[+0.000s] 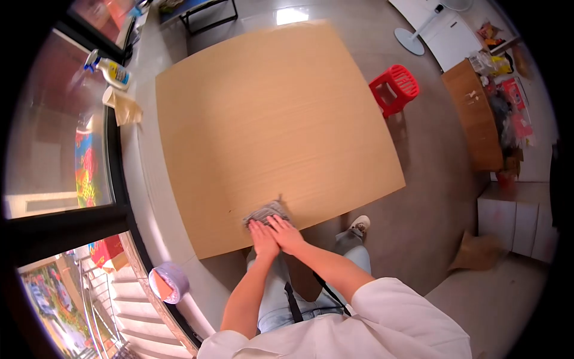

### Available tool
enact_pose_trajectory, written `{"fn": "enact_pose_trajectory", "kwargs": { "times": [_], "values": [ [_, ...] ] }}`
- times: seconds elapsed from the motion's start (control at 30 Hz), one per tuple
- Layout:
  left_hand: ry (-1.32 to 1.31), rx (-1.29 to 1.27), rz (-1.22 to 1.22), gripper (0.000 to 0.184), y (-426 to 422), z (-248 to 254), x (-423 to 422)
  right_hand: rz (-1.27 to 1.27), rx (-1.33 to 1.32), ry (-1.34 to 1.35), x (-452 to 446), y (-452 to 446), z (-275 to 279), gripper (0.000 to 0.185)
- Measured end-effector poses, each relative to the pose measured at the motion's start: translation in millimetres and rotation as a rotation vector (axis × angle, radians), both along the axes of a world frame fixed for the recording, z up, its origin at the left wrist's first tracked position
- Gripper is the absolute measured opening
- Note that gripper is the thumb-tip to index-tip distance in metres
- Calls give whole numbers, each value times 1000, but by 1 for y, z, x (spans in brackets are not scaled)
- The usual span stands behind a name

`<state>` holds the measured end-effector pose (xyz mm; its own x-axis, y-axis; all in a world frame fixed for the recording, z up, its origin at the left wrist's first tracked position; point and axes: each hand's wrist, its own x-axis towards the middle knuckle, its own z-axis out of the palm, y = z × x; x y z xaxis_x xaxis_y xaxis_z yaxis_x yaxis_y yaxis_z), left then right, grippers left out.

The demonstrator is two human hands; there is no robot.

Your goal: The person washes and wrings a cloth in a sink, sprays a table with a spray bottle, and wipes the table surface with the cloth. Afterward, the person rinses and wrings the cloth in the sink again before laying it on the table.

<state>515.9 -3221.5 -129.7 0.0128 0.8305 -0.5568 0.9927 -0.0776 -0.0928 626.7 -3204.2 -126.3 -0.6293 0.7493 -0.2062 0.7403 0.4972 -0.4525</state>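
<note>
A crumpled grey cloth [267, 212] lies on the wooden tabletop [269, 119], close to its near edge. My left hand [263, 240] presses on the left part of the cloth, fingers together over its near side. Right beside it, touching it, my right hand [286, 235] presses on the right part, its fingers also reaching over the cloth. The fingertips sink partly into the fabric, and both palms face down. A small dark mark [230, 211] shows on the wood to the left of the cloth.
Along the left, a window ledge holds a spray bottle [113, 72], a brown paper roll [122, 107] and a roll of tape [170, 282]. A red plastic stool [394, 90] stands by the table's right side. Farther right are a cardboard box [472, 116] and white drawers [514, 218].
</note>
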Motion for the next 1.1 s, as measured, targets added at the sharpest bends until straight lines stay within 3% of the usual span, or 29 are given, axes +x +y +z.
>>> {"fn": "enact_pose_trajectory", "kwargs": {
  "times": [0.13, 0.17, 0.23, 0.37, 0.47, 0.67, 0.87, 1.1],
  "values": [
    [-29, -89, -198, 59, 31, 8, 133, -176, -25, -157, 128, 1, -7, 55],
    [-22, -79, -196, 59, 32, 2, 166, -211, -34, -171, 162, 3, -11, 56],
    [-318, 118, -25, 64, 37, -17, 234, -240, -33, -185, 228, 8, -11, 57],
    [-312, 149, -115, 71, 54, -42, 347, -326, -176, -325, 336, 31, 9, 62],
    [-241, -59, -108, 66, 78, -6, 404, -380, -226, -388, 386, 38, 8, 63],
    [-225, -42, -8, 66, 82, -9, 430, -280, -268, -348, 418, 58, 10, 57],
    [-233, -19, 64, 66, 91, -9, 440, -222, -133, -203, 432, 72, -5, 57],
    [-195, 59, 214, 70, 140, -20, 454, -60, -65, -214, 442, 142, -10, 47]
  ]
}}
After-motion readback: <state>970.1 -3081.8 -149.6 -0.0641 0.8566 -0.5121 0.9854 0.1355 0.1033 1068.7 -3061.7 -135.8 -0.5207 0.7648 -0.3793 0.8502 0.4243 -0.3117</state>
